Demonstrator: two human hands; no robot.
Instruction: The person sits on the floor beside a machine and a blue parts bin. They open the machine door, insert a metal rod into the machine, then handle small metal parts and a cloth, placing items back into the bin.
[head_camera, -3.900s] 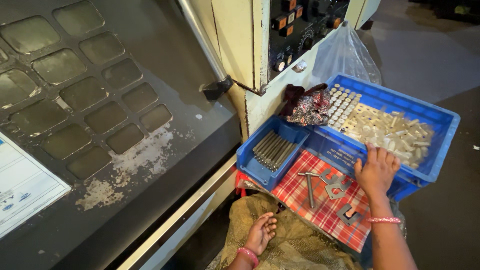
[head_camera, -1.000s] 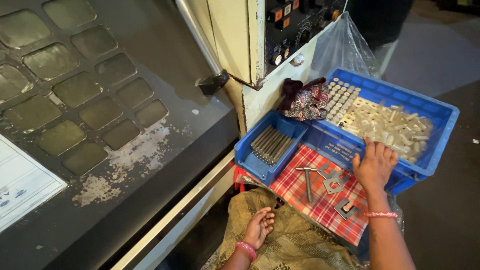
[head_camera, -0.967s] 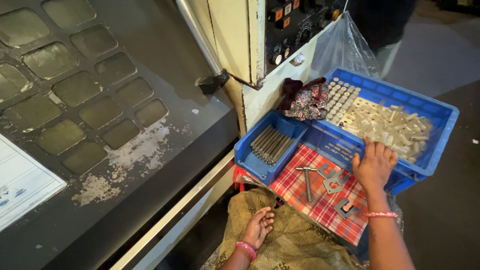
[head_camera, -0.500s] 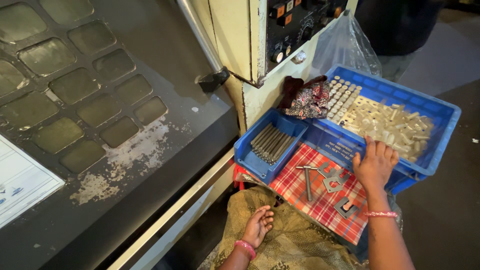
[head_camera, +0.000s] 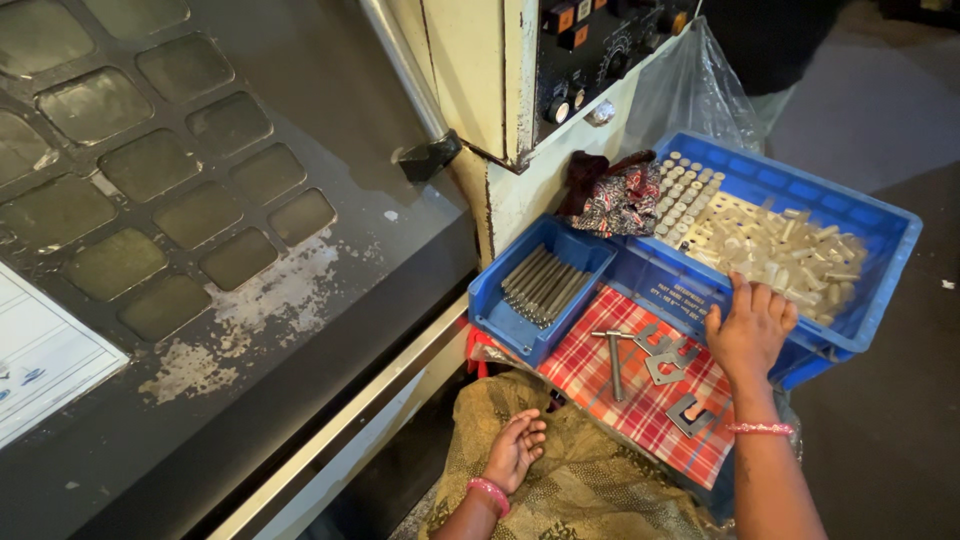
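Note:
My right hand (head_camera: 750, 328) rests with fingers spread on the near rim of a large blue crate (head_camera: 880, 290) filled with small pale metal pieces (head_camera: 770, 240); it holds nothing. My left hand (head_camera: 516, 448) lies palm up and loosely curled on my lap, on olive patterned cloth (head_camera: 590, 490), empty. In front of my right hand lies a red checked cloth (head_camera: 640, 400) with a T-shaped metal tool (head_camera: 613, 358) and flat grey metal spanners (head_camera: 670, 360).
A small blue tray (head_camera: 500, 315) of thin steel rods (head_camera: 542, 283) sits left of the cloth. A dark rag (head_camera: 610, 195) lies by the crate. A machine door with dark panels (head_camera: 200, 200) fills the left, with a control panel (head_camera: 590, 40) above and a clear bag (head_camera: 690, 95).
The view has shifted slightly. Both hands stay where they were.

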